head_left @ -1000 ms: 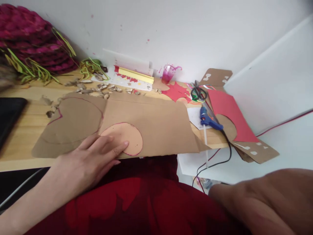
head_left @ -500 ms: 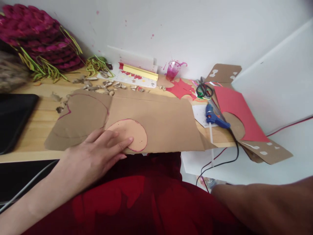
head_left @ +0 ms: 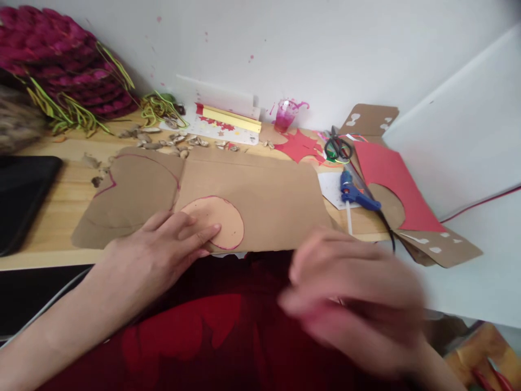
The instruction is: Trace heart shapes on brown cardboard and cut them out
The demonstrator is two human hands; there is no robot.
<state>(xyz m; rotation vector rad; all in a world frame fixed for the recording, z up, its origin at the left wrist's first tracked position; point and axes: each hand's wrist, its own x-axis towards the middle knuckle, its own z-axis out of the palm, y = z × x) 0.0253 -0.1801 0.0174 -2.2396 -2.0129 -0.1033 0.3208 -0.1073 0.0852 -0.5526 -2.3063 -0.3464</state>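
A peach paper oval (head_left: 230,222) with a purplish-red outline lies on a brown cardboard sheet (head_left: 268,195) at the table's front edge. The fingers of my left hand (head_left: 163,241) lie across the oval's left part, pressing it against the cardboard, with the thumb by the front edge. In front of the cardboard's right side, my right hand (head_left: 354,293) hangs in the air, smeared by motion. Its fingers look curled, but whether anything is in them cannot be made out. The cardboard's left flap (head_left: 138,187) carries a curved purple line.
Behind the cardboard lie several shells (head_left: 175,142), a yellow strip (head_left: 232,118) and a stained cup (head_left: 285,118). Scissors (head_left: 337,147), a blue glue gun (head_left: 356,193) and red paper (head_left: 399,179) are at right. A black tablet-like slab (head_left: 28,201) lies at left.
My right hand has come up from the lower right to in front of the cardboard. My left hand stays on the peach oval. The view has shifted slightly.
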